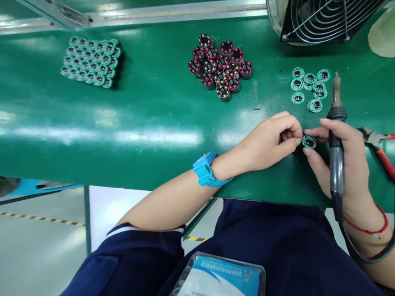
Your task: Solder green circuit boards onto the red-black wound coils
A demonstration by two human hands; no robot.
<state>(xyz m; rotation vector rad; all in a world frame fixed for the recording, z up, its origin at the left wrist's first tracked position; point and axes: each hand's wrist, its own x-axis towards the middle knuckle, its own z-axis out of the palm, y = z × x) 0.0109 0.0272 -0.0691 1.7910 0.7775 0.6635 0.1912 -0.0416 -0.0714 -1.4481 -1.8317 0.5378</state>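
Note:
My right hand [348, 160] has a soldering iron [336, 158] lodged between its fingers, tip pointing away from me. Its thumb and a fingertip also hold a small round green circuit board [309, 141] with a black patch in the middle. My left hand [277, 137], with a blue strap at the wrist, is closed in a pinch at the board's left edge. Whatever those left fingertips grip is too small to make out. Several similar loose boards [319, 86] lie just beyond both hands on the green table [138, 111].
Several wound copper coils [222, 62] stand grouped at the far middle. Stacked rows of round boards [90, 61] sit far left. A fan with a wire guard [330, 18] is at the back right. Red-handled cutters [375, 139] lie right of my right hand, near the iron's cable [354, 253].

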